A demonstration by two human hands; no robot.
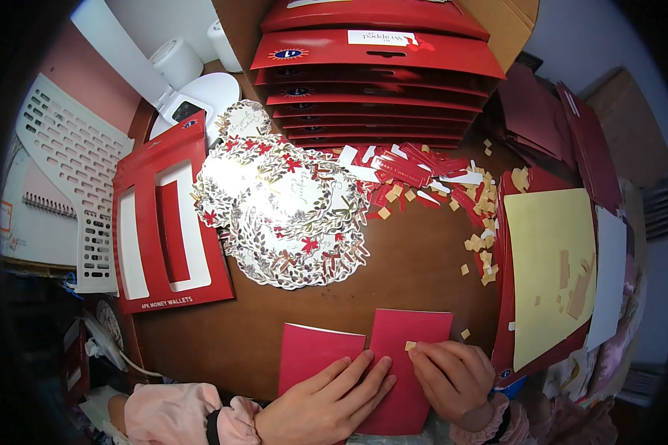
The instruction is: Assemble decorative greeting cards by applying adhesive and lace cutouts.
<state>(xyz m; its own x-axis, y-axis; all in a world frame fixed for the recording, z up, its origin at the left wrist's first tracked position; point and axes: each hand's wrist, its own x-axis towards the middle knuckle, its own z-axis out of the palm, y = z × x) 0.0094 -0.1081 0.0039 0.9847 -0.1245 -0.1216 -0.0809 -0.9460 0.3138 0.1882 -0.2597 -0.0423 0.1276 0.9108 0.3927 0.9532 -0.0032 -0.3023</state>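
In the head view, two red envelopes (364, 363) are lying side by side at the near edge of the brown table (416, 274), the right one overlapping the left. The left hand (326, 404) is lying flat and spread across both, fingers extended and gripping nothing, pressing the paper down. The right hand (453, 374) is resting on the right envelope with its fingertips (417, 350) pinched on a small tan sticker (410, 345) near that envelope's top right; how firmly the sticker is stuck is impossible to tell. The lower ends of the envelopes are hiding under both hands and running toward the bottom edge of the picture.

Further back, a pile of round wreath-pattern cards (286, 211) is sitting in the middle of the table, glare washing out parts of its upper left. To its left a red die-cut card holder (167, 222) is lying flat. Behind, a stack of red packs (375, 81) is standing inside a cardboard box (508, 26) whose top is cut off by the frame. Red paper scraps (416, 174) and tan sticker bits (486, 222) are scattering between the box and a yellow backing sheet (549, 267) on the right. A white perforated basket (74, 170) is leaning at far left, bending with the lens and partly lost in the dark rim.
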